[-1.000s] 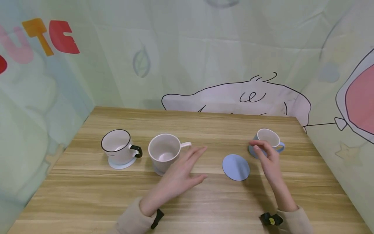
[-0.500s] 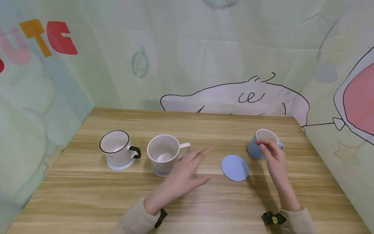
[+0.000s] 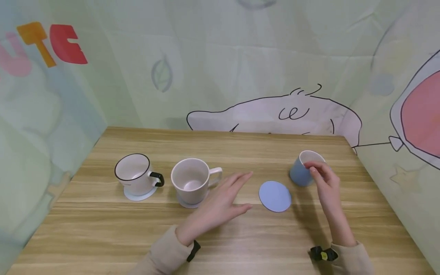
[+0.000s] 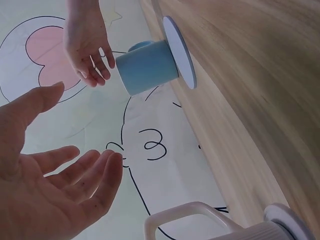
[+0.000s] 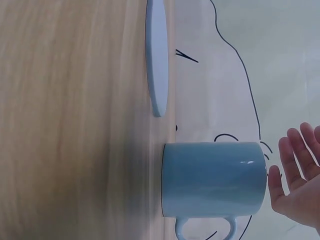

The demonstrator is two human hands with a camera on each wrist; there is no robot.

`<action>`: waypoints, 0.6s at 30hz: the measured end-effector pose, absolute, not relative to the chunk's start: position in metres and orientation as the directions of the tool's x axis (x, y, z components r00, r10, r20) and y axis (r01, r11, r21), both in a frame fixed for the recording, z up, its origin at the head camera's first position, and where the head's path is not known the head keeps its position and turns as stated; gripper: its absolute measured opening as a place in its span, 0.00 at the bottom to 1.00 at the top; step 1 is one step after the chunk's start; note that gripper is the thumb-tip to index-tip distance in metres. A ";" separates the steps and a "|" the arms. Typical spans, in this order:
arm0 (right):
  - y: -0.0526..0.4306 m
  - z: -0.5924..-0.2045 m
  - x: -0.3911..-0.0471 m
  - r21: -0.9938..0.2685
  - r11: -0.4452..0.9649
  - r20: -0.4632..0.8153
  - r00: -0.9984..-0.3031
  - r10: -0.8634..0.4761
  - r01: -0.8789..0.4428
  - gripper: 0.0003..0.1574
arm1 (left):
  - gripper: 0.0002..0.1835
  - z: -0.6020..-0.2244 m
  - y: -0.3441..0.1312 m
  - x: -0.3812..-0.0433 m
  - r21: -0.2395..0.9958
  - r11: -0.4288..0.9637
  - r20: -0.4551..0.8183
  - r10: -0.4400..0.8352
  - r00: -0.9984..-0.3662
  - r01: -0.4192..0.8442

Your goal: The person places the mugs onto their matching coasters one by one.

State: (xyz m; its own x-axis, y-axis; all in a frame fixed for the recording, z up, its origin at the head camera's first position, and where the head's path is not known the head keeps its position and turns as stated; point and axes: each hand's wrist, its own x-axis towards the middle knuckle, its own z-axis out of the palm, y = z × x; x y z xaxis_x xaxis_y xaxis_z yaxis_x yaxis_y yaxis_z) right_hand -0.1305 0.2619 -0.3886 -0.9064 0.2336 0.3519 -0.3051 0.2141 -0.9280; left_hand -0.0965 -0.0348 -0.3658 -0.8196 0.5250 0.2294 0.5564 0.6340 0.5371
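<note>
A blue mug (image 3: 301, 172) with a white inside stands on the table at the right. My right hand (image 3: 326, 183) hovers over its near right side, fingers loosely bent and holding nothing; in the right wrist view a small gap parts the fingers (image 5: 297, 159) from the mug's rim. The mug's handle is behind the hand in the head view but shows in the right wrist view. A bare round blue coaster (image 3: 275, 196) lies left of the mug. Beside a plain white mug (image 3: 191, 179), my left hand (image 3: 220, 202) hangs above the table with straight, spread fingers and an empty palm (image 4: 45, 200).
The plain white mug sits on a pale coaster (image 3: 185, 204). Farther left, a white mug (image 3: 135, 175) with a black rim and black handle stands on another pale coaster (image 3: 140, 195). Printed cloth (image 3: 220, 68) walls in the wooden table (image 3: 240, 244) at the back and sides.
My right hand has shifted slightly right across the blue mug, covering its handle in the head view. My left hand has drifted a little right. The mugs and coasters stay put.
</note>
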 end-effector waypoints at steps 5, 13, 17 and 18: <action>0.267 -0.388 -0.132 -0.946 0.152 0.318 -0.905 0.282 -0.285 0.12 | 0.43 -0.365 -0.031 -0.100 0.539 0.626 0.217 0.543 -0.811 0.564; 0.270 -0.388 -0.134 -0.953 0.148 0.300 -0.899 0.318 -0.266 0.12 | 0.43 -0.366 -0.025 -0.106 0.532 0.616 0.220 0.562 -0.797 0.581; 0.272 -0.388 -0.134 -0.953 0.150 0.299 -0.898 0.324 -0.263 0.12 | 0.43 -0.367 -0.022 -0.108 0.538 0.614 0.210 0.566 -0.798 0.577; 0.272 -0.388 -0.134 -0.954 0.149 0.297 -0.897 0.326 -0.262 0.12 | 0.43 -0.368 -0.021 -0.109 0.540 0.616 0.204 0.565 -0.800 0.573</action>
